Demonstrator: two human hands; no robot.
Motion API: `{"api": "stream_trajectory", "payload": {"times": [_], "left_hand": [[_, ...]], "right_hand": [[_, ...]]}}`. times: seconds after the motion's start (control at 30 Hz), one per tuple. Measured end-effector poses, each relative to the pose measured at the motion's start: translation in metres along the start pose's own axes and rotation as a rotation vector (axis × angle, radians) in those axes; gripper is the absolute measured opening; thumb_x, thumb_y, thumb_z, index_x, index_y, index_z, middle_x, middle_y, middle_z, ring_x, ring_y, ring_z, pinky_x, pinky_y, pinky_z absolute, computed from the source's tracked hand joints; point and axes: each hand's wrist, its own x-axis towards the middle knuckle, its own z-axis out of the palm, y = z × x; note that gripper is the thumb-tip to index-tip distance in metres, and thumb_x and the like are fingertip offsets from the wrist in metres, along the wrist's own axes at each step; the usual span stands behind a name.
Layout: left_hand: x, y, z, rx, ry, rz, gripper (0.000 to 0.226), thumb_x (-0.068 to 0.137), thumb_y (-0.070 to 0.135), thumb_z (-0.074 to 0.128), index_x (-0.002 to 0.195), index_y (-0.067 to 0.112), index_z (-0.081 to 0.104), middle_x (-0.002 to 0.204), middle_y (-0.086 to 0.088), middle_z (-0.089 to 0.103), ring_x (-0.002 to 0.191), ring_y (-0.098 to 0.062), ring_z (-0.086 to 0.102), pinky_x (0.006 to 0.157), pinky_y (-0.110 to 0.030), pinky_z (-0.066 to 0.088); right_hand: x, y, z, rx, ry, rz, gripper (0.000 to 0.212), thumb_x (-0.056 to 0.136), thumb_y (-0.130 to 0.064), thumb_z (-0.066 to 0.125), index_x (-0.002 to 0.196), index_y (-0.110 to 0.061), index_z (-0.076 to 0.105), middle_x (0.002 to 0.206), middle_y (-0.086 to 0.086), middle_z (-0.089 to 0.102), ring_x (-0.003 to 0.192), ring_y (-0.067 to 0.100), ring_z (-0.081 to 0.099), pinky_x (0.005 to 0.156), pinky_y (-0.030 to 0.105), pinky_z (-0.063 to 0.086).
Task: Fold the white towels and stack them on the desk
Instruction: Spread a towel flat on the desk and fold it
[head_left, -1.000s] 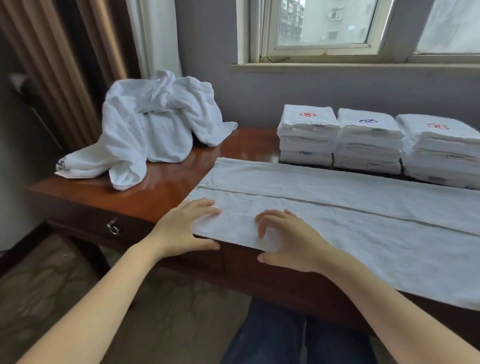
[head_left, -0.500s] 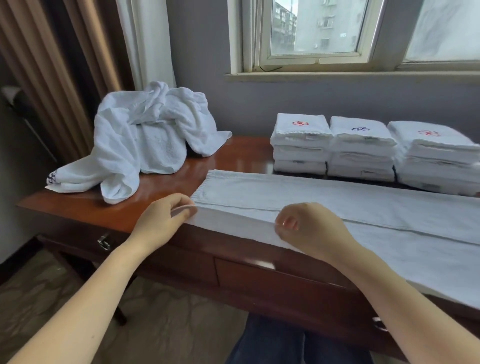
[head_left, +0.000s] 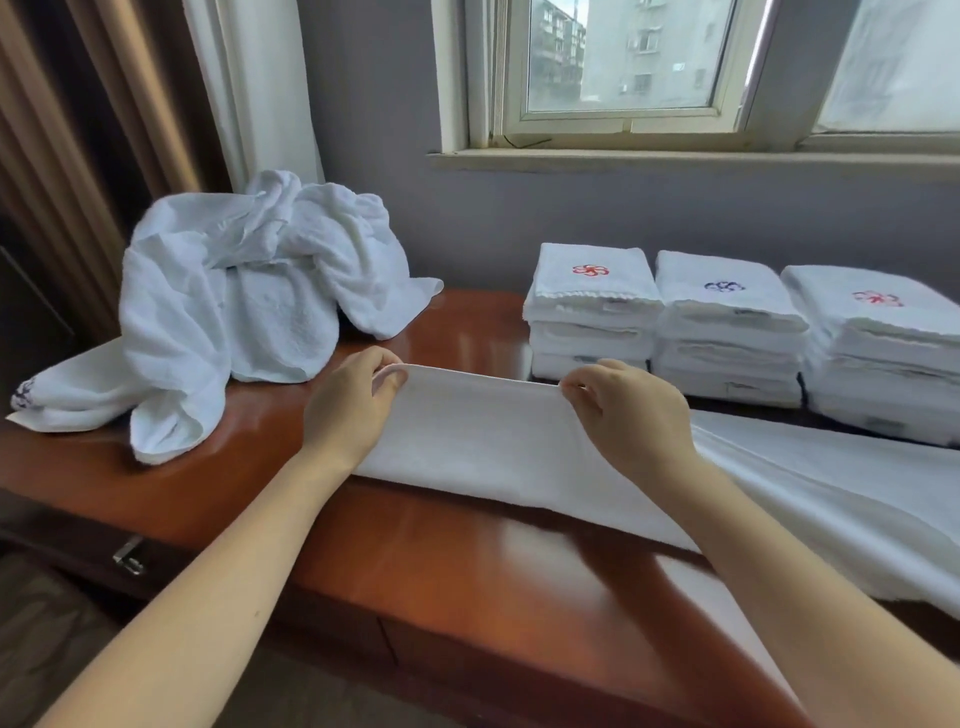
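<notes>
You hold the towel (head_left: 493, 447) by its short end, one corner in each hand. Your left hand (head_left: 347, 410) pinches the left corner between thumb and curled fingers, and your right hand (head_left: 629, 415) pinches the right corner the same way. Gripped at both corners, the edge between them runs taut and straight, which is what lets a fold land square rather than skewed. That end is raised off the desk (head_left: 457, 566), while the rest of the towel lies flat along the top to your right and runs out of view, its near side seeming to hang a little over the front edge. The strip looks doubled lengthwise, so I judge this to be the start of the crosswise fold, with the lifted end due to travel toward the far end. The heap (head_left: 234, 306) of unfolded towels sits at the left end of the desk, within reach but apart from your work. The three stacks (head_left: 727, 322) stand in a row at the back under the window (head_left: 623, 62), side by side, which leaves the front for spreading. Hold both corners level; if one hand leads, the edges likely won't meet.
</notes>
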Motion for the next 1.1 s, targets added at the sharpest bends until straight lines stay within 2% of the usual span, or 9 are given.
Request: {"api": "stream_trajectory", "payload": {"times": [0.13, 0.27, 0.37, 0.47, 0.57, 0.67, 0.77, 1.03, 1.1], "left_hand": [[0.022, -0.007, 0.019, 0.07, -0.016, -0.014, 0.007, 0.097, 0.033, 0.057, 0.097, 0.028, 0.061, 0.099, 0.014, 0.062, 0.089, -0.009, 0.056, 0.071, -0.031, 0.039], [0.028, -0.011, 0.037, 0.215, -0.118, -0.038, 0.008, 0.095, 0.025, 0.058, 0.099, 0.027, 0.064, 0.101, 0.008, 0.061, 0.096, -0.016, 0.058, 0.081, -0.037, 0.045], [0.027, -0.012, 0.049, 0.429, -0.067, 0.026, 0.037, 0.088, 0.008, 0.057, 0.121, 0.023, 0.062, 0.12, 0.0, 0.056, 0.115, -0.024, 0.05, 0.099, -0.038, 0.037], [0.022, 0.003, 0.058, 0.298, -0.025, 0.161, 0.054, 0.079, -0.009, 0.052, 0.123, 0.019, 0.065, 0.125, -0.003, 0.056, 0.122, -0.025, 0.048, 0.104, -0.037, 0.037], [0.013, 0.022, 0.078, 0.095, -0.306, 0.163, 0.038, 0.098, 0.016, 0.049, 0.133, 0.026, 0.06, 0.144, 0.003, 0.051, 0.142, -0.018, 0.033, 0.117, -0.035, 0.024], [0.012, 0.02, 0.089, 0.277, -0.558, 0.117, 0.052, 0.103, 0.05, 0.027, 0.153, 0.037, 0.027, 0.164, 0.006, 0.016, 0.152, -0.011, 0.003, 0.123, -0.036, -0.002], [0.016, 0.01, 0.087, 0.398, -0.61, 0.104, 0.061, 0.099, 0.061, 0.017, 0.156, 0.04, 0.011, 0.166, 0.007, 0.002, 0.152, -0.01, -0.007, 0.123, -0.041, -0.007], [0.016, -0.02, 0.061, 0.418, -0.636, 0.1, 0.068, 0.094, 0.067, 0.014, 0.156, 0.04, 0.007, 0.166, 0.009, -0.003, 0.151, -0.008, -0.009, 0.123, -0.039, -0.006], [0.016, -0.034, 0.048, 0.427, -0.644, 0.085, 0.069, 0.093, 0.068, 0.012, 0.156, 0.041, 0.005, 0.165, 0.01, -0.004, 0.15, -0.006, -0.01, 0.123, -0.039, -0.006]], "right_hand": [[0.027, 0.013, 0.021, -0.006, -0.02, -0.023, 0.02, 0.096, -0.023, 0.056, 0.093, -0.028, 0.074, 0.092, -0.007, 0.07, 0.084, 0.023, 0.062, 0.057, 0.028, 0.032], [0.036, 0.027, 0.047, -0.032, -0.121, -0.025, 0.023, 0.094, -0.019, 0.052, 0.092, -0.03, 0.072, 0.092, -0.008, 0.067, 0.087, 0.02, 0.06, 0.058, 0.028, 0.038], [0.032, 0.035, 0.062, 0.034, -0.172, -0.029, 0.022, 0.097, -0.028, 0.05, 0.102, -0.032, 0.072, 0.099, -0.011, 0.067, 0.093, 0.017, 0.06, 0.064, 0.028, 0.038], [0.032, 0.038, 0.069, 0.075, -0.173, -0.042, 0.021, 0.097, -0.031, 0.052, 0.106, -0.031, 0.071, 0.1, -0.011, 0.065, 0.094, 0.017, 0.06, 0.065, 0.029, 0.04], [0.032, 0.039, 0.07, 0.075, -0.175, -0.043, 0.021, 0.097, -0.031, 0.053, 0.107, -0.031, 0.071, 0.101, -0.011, 0.066, 0.095, 0.016, 0.06, 0.064, 0.028, 0.038], [0.031, 0.038, 0.069, 0.073, -0.17, -0.032, 0.02, 0.097, -0.031, 0.053, 0.108, -0.031, 0.07, 0.099, -0.011, 0.064, 0.094, 0.016, 0.059, 0.063, 0.028, 0.035], [0.029, 0.037, 0.068, 0.075, -0.172, -0.026, 0.021, 0.098, -0.031, 0.052, 0.109, -0.031, 0.07, 0.099, -0.011, 0.063, 0.094, 0.015, 0.058, 0.063, 0.028, 0.035], [0.022, 0.012, 0.074, 0.053, -0.181, 0.011, 0.022, 0.099, -0.03, 0.048, 0.11, -0.029, 0.068, 0.097, -0.01, 0.06, 0.095, 0.015, 0.056, 0.065, 0.03, 0.043], [0.021, 0.0, 0.078, 0.049, -0.182, 0.013, 0.022, 0.099, -0.03, 0.048, 0.109, -0.029, 0.067, 0.096, -0.009, 0.059, 0.094, 0.015, 0.056, 0.064, 0.03, 0.039]]}}
